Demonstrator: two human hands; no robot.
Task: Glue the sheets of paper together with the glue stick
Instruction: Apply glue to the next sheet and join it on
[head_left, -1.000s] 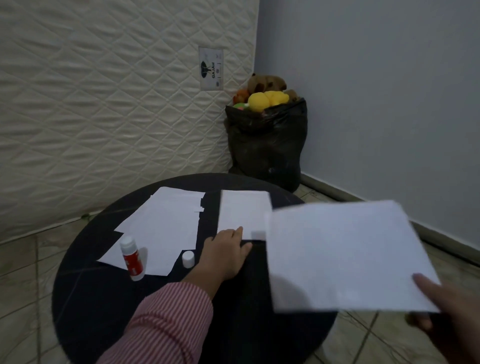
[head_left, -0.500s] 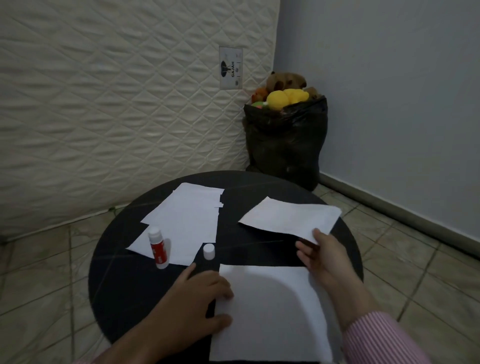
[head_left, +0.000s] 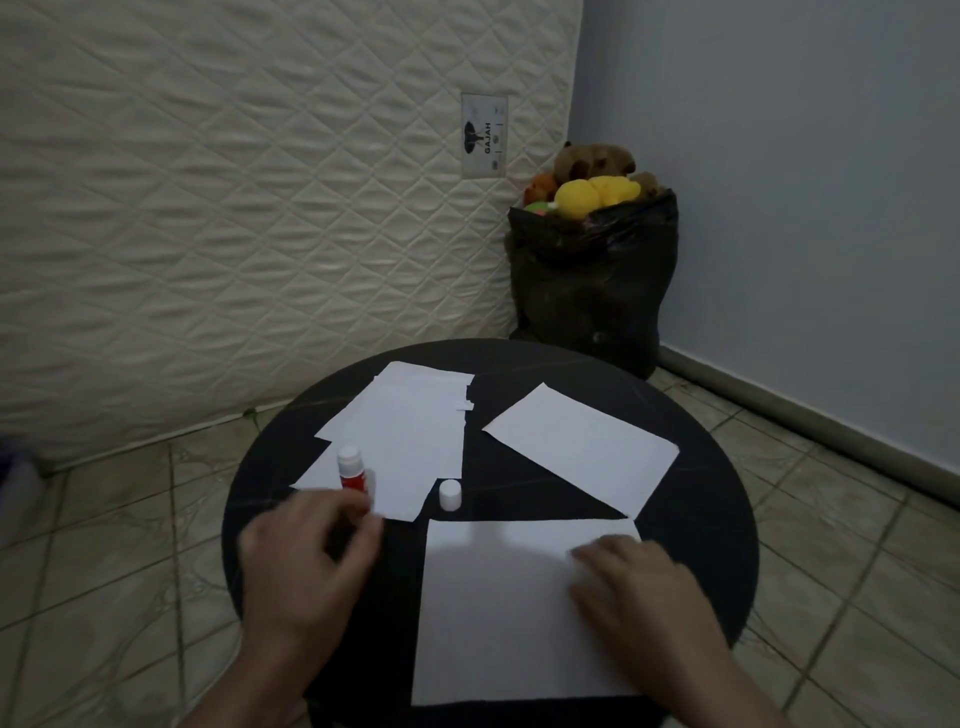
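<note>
Glue stick (head_left: 352, 475) stands upright and uncapped on the paper pile (head_left: 400, 441) at bench (head_left: 717, 519) left; red label, wording unreadable. Its white cap (head_left: 450, 495) stands apart, just right of the pile. Left hand (head_left: 311, 561) is blurred, fingers curled at the stick's base; contact cannot be confirmed. Right hand (head_left: 639, 587) lies flat, fingers spread, on the near sheet (head_left: 498, 613), gripping nothing. Second sheet (head_left: 582, 447) lies skewed behind it. Mattress (head_left: 234, 208) tag (head_left: 484, 136) reads "GAJAH". Black bag (head_left: 592, 286) holds plush toys (head_left: 592, 182).

Bare black table (head_left: 691, 525) between the sheets, with only the small white cap (head_left: 450, 495) upright there.
</note>
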